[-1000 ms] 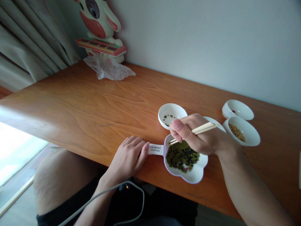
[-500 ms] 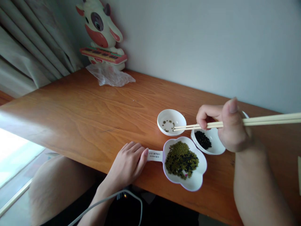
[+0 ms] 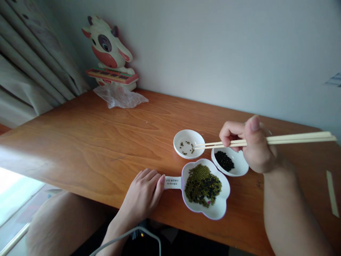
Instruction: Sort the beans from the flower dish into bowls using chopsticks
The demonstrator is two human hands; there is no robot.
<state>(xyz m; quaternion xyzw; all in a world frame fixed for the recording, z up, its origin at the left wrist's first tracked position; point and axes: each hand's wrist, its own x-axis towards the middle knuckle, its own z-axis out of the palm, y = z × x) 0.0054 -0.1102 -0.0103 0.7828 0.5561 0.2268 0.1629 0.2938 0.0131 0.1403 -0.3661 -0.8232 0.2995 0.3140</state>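
My right hand is closed around a pair of pale chopsticks. Their tips are slightly apart over the right side of a small white bowl, which holds several green beans in a loose ring. Below the hand stands a second white bowl with a heap of black beans. My left hand is closed on the handle of a white, flower-shaped scoop with a purple rim. Mixed green and dark beans lie in the scoop, with a small pink spot among them.
A cow-shaped toy keyboard leans at the back left, with a crumpled clear plastic bag before it. A white rim shows partly behind my right hand. A pale strip lies far right. A cable crosses my left forearm.
The chopstick tips have spread a little and drawn back slightly to the right within the bowl. The whole view has shifted; my left hand stays on the scoop's handle.
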